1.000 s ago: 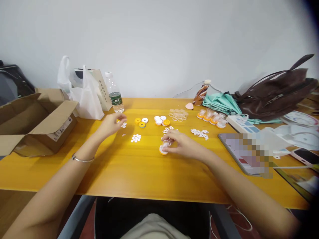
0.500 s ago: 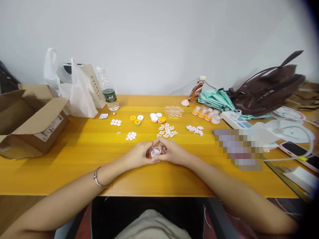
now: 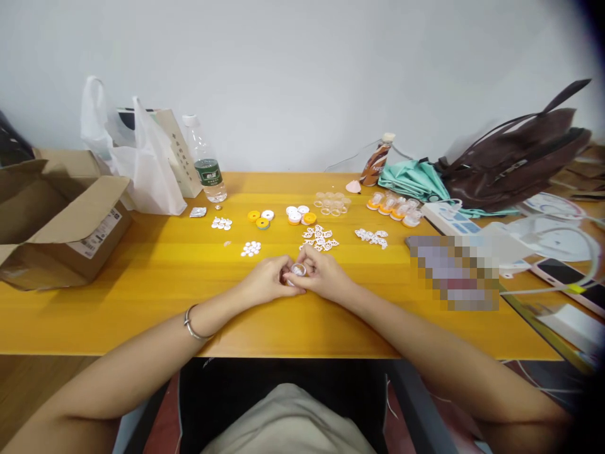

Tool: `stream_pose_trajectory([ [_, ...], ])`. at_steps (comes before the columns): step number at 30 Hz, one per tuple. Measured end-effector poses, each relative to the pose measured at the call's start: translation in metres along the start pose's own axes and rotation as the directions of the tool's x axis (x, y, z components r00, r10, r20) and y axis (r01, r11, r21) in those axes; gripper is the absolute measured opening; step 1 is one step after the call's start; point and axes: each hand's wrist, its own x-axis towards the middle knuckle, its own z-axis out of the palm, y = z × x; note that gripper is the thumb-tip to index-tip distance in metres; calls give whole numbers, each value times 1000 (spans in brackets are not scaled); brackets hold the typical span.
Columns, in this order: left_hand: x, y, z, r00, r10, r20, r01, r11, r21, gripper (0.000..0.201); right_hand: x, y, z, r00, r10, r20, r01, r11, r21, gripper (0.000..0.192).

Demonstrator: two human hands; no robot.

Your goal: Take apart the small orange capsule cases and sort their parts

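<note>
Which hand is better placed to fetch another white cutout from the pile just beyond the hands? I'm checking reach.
Probably the right hand: the white cutouts lie just beyond its fingers, while the left hand sits further aside. Both hold the small clear piece.

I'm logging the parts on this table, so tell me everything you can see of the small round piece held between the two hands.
The round piece is small, pale and looks like clear or whitish plastic with a shiny top. It sits between the fingertips of the left hand and the right hand, just above the yellow table, near its middle. Fingers hide its sides and underside, so its base colour and exact shape cannot be told.
</note>
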Motion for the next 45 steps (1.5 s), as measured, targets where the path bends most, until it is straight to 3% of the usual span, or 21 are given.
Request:
stream_pose_trajectory([
  [9, 1, 0, -2, 992, 62, 112, -59, 998, -31, 21, -5, -6, -1, 990, -84, 110, 87, 996, -22, 17],
  [13, 1, -1, -5, 979, 103, 178, -89, 992, -89, 20, -6, -7, -8, 964, -168, 207, 175, 984, -14, 13],
  [15, 2, -1, -7, 970, 103, 221, -84, 992, -92, 19, -6, -6, -14, 936, -250, 247, 263, 965, -20, 18],
  [18, 3, -1, -10, 963, 130, 237, -118, 991, -64, 26, -6, -5, -18, 918, -333, 218, 360, 928, -100, 33],
  [20, 4, 0, -11, 965, 155, 213, -147, 988, -50, 35, -6, -5, -17, 941, -286, 183, 315, 935, -162, 37],
  [23, 4, 2, -11, 962, 169, 213, -159, 985, -63, 40, -6, -5, -13, 963, -203, 180, 238, 950, -203, 27],
  [25, 5, 2, -11, 960, 172, 222, -162, 985, -62, 40, -7, -6, -12, 945, -260, 199, 301, 931, -209, 26],
  [28, 5, 1, -12, 961, 166, 221, -165, 986, -23, 40, -9, -9, -15, 909, -374, 186, 410, 883, -227, 41],
  [33, 6, -3, -12, 956, 175, 234, -171, 985, -36, 41, -10, -9, -14, 954, -254, 156, 289, 918, -273, 29],
  [37, 6, -5, -12, 960, 158, 230, -158, 987, -16, 38, -10, -7, -12, 948, -286, 136, 313, 914, -257, 47],
  [41, 6, -3, -13, 957, 128, 258, -127, 992, -21, 32, -9, -8, -12, 955, -248, 163, 281, 934, -223, 35],
  [45, 6, 0, -14, 958, 134, 255, -140, 990, 3, 31, -9, -7, -12, 954, -262, 148, 289, 932, -218, 54],
])
